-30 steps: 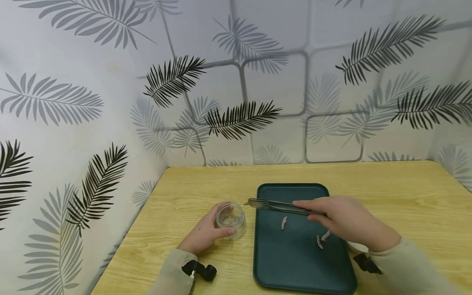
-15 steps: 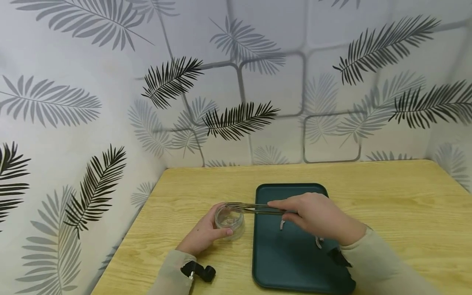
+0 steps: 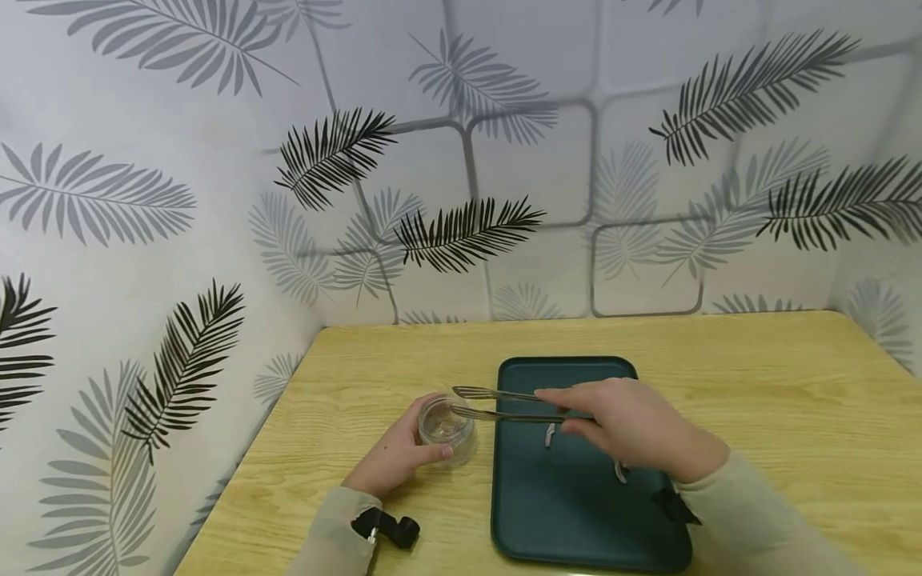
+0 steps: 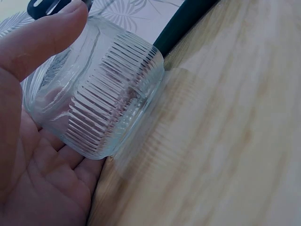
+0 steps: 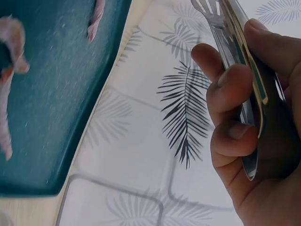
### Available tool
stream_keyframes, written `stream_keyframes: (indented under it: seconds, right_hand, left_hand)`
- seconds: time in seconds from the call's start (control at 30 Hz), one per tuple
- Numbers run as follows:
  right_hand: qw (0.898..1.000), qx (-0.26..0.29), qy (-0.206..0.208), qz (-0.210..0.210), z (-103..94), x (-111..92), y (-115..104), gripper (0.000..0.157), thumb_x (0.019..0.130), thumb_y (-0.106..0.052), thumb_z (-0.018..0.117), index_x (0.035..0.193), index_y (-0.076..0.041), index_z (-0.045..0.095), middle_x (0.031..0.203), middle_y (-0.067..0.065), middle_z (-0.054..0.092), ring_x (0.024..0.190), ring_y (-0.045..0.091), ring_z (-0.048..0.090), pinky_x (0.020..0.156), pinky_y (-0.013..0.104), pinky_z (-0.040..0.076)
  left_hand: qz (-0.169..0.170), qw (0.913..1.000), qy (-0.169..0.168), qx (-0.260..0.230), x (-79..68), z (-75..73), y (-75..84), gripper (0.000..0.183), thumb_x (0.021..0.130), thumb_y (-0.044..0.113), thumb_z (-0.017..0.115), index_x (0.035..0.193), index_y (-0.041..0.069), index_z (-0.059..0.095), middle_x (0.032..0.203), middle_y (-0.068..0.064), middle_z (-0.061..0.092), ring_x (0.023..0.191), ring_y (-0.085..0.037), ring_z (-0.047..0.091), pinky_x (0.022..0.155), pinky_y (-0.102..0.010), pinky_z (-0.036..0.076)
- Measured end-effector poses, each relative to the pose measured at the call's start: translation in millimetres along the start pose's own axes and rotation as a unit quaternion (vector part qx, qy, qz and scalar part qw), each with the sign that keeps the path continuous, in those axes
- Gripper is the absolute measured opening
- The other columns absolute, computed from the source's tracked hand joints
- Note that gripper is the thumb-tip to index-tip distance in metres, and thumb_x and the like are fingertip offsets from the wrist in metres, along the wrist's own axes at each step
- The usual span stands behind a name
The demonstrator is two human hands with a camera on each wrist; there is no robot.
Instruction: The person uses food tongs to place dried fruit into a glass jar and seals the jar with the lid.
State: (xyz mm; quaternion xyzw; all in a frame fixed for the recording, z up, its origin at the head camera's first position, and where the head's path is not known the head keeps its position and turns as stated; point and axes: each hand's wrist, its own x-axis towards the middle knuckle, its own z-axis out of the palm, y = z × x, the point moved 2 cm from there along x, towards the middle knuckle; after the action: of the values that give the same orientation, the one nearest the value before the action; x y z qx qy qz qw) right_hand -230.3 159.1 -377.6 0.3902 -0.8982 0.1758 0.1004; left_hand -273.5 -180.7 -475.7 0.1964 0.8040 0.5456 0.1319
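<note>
My left hand (image 3: 399,452) grips a clear glass jar (image 3: 448,440) standing left of the tray, thumb on the near side. Ribbed sides show on the jar (image 4: 113,89) in the left wrist view, with something pinkish inside, blurred by the glass. My right hand (image 3: 623,420) holds metal tongs (image 3: 515,416), thumb and fingers on opposite arms. The two arms stand apart, tips at the jar's mouth; nothing shows between them. Several pale pink strips, like this thin one (image 3: 551,435), lie on the dark green tray (image 3: 576,512); a curled strip (image 5: 18,42) shows in the right wrist view.
The light wooden table (image 3: 403,352) carries everything. Behind and to the left stands a leaf-patterned wall covering (image 3: 533,240). A black wrist mount (image 3: 389,528) juts from the left sleeve. A pale round rim (image 5: 4,219) peeks in beside the tray.
The tongs moved left from the tray's edge to the jar's mouth, and their arms spread apart. A small brownish tip at their end earlier no longer shows. Left hand and jar stayed put.
</note>
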Motion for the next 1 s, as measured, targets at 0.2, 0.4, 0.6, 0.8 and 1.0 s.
stream_keyframes:
  seconds: [0.2, 0.4, 0.6, 0.8, 1.0]
  right_hand:
    - [1.000, 0.013, -0.015, 0.020, -4.6, -11.4, 6.7, 0.053, 0.096, -0.028, 0.071, 0.147, -0.026, 0.056, 0.109, -0.010, 0.072, 0.064, -0.007, 0.051, 0.055, 0.024, 0.040]
    - [0.998, 0.027, -0.030, 0.044, -4.3, -28.2, 15.3, 0.054, 0.096, -0.028, 0.071, 0.148, -0.023, 0.056, 0.109, -0.009, 0.072, 0.062, -0.006, 0.050, 0.057, 0.025, 0.040]
    - [0.996, 0.021, -0.042, 0.071, -5.7, -47.8, 25.9, 0.056, 0.095, -0.029, 0.073, 0.148, -0.024, 0.055, 0.115, -0.005, 0.071, 0.076, -0.003, 0.058, 0.061, 0.027, 0.044]
    - [0.993, 0.011, -0.058, 0.103, -5.6, -68.2, 35.4, 0.057, 0.094, -0.031, 0.073, 0.148, -0.022, 0.056, 0.114, -0.005, 0.071, 0.075, -0.003, 0.057, 0.062, 0.028, 0.045]
    - [0.989, 0.003, -0.071, 0.128, -5.8, -80.2, 41.8, 0.056, 0.092, -0.034, 0.074, 0.145, -0.022, 0.059, 0.115, -0.005, 0.071, 0.077, -0.002, 0.055, 0.064, 0.028, 0.046]
  left_hand:
    - [0.007, 1.0000, -0.002, -0.002, -1.2, -0.4, 1.1, 0.080, 0.089, 0.030, 0.081, 0.154, 0.025, 0.035, 0.153, -0.003, 0.045, 0.140, -0.022, 0.042, 0.112, -0.047, 0.032]
    - [0.003, 1.0000, -0.005, -0.005, -0.5, -0.7, -1.7, 0.081, 0.089, 0.030, 0.081, 0.155, 0.025, 0.035, 0.153, -0.002, 0.045, 0.138, -0.021, 0.044, 0.112, -0.046, 0.032]
    - [0.001, 0.9999, -0.005, -0.012, 0.5, -0.9, -1.6, 0.081, 0.089, 0.031, 0.081, 0.155, 0.026, 0.034, 0.153, -0.002, 0.044, 0.138, -0.021, 0.043, 0.112, -0.046, 0.032]
    - [-0.001, 0.9998, -0.008, -0.016, -0.2, -0.5, -1.5, 0.082, 0.088, 0.031, 0.081, 0.155, 0.027, 0.034, 0.154, -0.001, 0.044, 0.140, -0.021, 0.042, 0.113, -0.046, 0.031]
    - [-0.001, 0.9999, -0.007, -0.014, 0.0, -1.3, -2.2, 0.081, 0.088, 0.031, 0.081, 0.155, 0.027, 0.034, 0.153, 0.000, 0.044, 0.139, -0.021, 0.042, 0.112, -0.046, 0.031]
